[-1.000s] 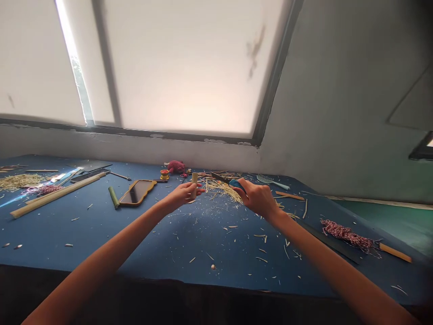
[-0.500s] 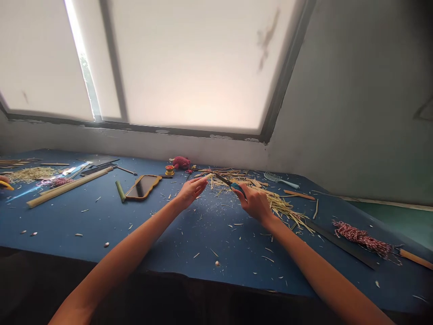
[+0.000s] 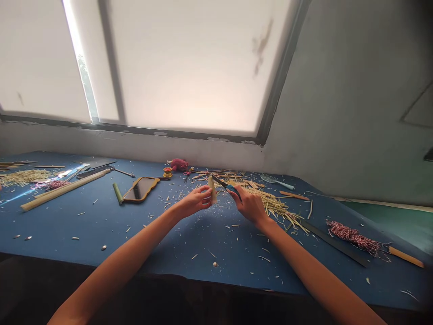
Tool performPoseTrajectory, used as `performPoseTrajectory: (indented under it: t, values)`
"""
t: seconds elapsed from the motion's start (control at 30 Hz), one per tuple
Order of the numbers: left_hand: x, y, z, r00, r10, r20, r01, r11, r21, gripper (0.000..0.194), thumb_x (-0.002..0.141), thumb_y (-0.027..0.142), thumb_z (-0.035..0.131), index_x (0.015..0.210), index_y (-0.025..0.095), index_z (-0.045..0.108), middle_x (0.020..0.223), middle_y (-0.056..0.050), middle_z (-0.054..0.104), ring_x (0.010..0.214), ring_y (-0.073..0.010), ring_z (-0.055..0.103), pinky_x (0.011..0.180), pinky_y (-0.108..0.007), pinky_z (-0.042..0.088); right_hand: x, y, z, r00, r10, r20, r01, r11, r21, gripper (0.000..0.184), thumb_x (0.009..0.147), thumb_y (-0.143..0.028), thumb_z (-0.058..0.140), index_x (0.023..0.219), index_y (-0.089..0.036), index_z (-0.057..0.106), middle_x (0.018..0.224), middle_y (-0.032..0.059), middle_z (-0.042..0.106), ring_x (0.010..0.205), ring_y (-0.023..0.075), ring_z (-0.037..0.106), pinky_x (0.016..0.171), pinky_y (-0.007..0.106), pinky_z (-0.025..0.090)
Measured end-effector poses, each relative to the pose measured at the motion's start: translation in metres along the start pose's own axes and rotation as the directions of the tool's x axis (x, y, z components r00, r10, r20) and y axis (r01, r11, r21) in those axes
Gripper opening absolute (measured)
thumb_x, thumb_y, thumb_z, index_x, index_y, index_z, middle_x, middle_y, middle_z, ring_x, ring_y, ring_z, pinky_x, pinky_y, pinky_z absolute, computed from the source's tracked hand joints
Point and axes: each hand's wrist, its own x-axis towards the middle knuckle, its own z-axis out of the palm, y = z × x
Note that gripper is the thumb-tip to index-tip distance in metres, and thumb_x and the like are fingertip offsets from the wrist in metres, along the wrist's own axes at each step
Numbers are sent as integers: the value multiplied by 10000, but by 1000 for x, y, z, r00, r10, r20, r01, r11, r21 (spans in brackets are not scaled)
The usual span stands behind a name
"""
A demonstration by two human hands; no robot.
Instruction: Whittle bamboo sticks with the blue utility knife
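Left hand [image 3: 198, 201] is gripping pale, flat wooden strip [image 3: 212, 190], long axis near-upright, top pointing twelve o'clock; right hand [image 3: 251, 206], at strip's four o'clock, is gripping blue-handled, dark-bladed knife [image 3: 232, 189] pointing ten o'clock.

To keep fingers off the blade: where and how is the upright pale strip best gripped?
Probably its lower part, from the left, where the left hand holds the pale strip: it stands nearly upright, narrow enough to pinch, and the knife points at its upper end from the right.
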Motion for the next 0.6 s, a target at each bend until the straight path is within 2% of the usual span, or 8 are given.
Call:
performPoseTrajectory:
  t: [0.1, 0.2, 0.27, 0.43, 0.6]
  values:
    - [5, -8, -6, 994, 89, -63, -86, 995, 49, 361, 782, 410, 668, 998, 190, 481, 945, -62, 611, 823, -142, 617, 745, -293, 476, -2, -1, -1, 1000, -11, 2, 11, 1000, 14, 430, 960, -512, 286, 1006, -193, 571, 745, 37, 671, 604, 148, 590, 519, 243, 217]
    - [14, -12, -12, 961, 223, -162, -212, 974, 81, 365, 777, 464, 648, 910, 152, 511, 760, -7, 564, 636, -64, 518, 629, -196, 414, -3, -2, -2, 999, -29, 15, 28, 999, 23, 420, 960, -511, 292, 991, -194, 565, 733, 28, 667, 594, 143, 585, 513, 239, 215]
    - [17, -10, -15, 948, 257, -190, -247, 966, 72, 363, 763, 451, 665, 816, 114, 543, 696, 12, 515, 564, -36, 424, 574, -167, 371, -4, -3, -1, 999, -43, 22, 42, 999, 26, 418, 959, -512, 294, 992, -191, 561, 736, 29, 666, 596, 144, 584, 509, 240, 212]
    - [14, -8, -15, 973, 189, -132, -185, 982, 42, 377, 748, 449, 683, 775, 103, 535, 700, 8, 486, 557, -32, 395, 503, -138, 315, -6, -6, 2, 992, -127, 29, 126, 992, 23, 411, 963, -499, 293, 994, -184, 554, 843, 51, 680, 679, 156, 604, 517, 248, 213]
    - [13, -10, -12, 988, 146, -57, -143, 988, 50, 320, 812, 411, 630, 803, 120, 498, 645, 35, 430, 487, -21, 328, 451, -123, 249, -5, -11, 1, 988, -140, 65, 143, 989, -43, 437, 965, -507, 262, 1014, -188, 557, 876, 45, 678, 692, 147, 597, 527, 259, 205]
